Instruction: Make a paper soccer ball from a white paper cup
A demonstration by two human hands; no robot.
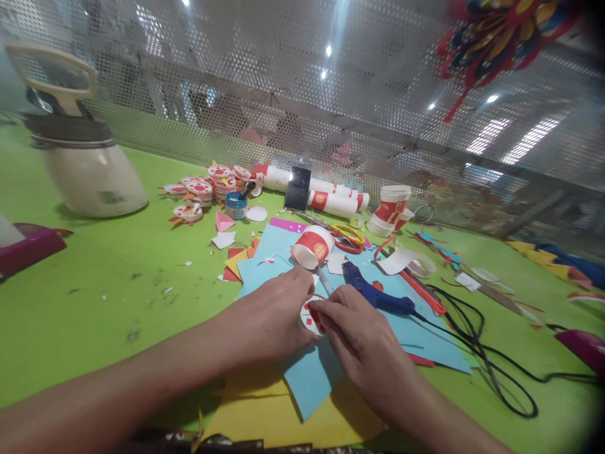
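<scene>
One round white paper disc [305,324], red square patches [309,321]; left hand [278,309] grasping it, right hand [358,331] touching, grip unclear.

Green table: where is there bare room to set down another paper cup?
Widest: the green table between the white jug, stacked paper discs and left forearm, with small scraps. A smaller patch lies between right forearm and black cable. Crowded: around scissors and blue glue gun.
</scene>
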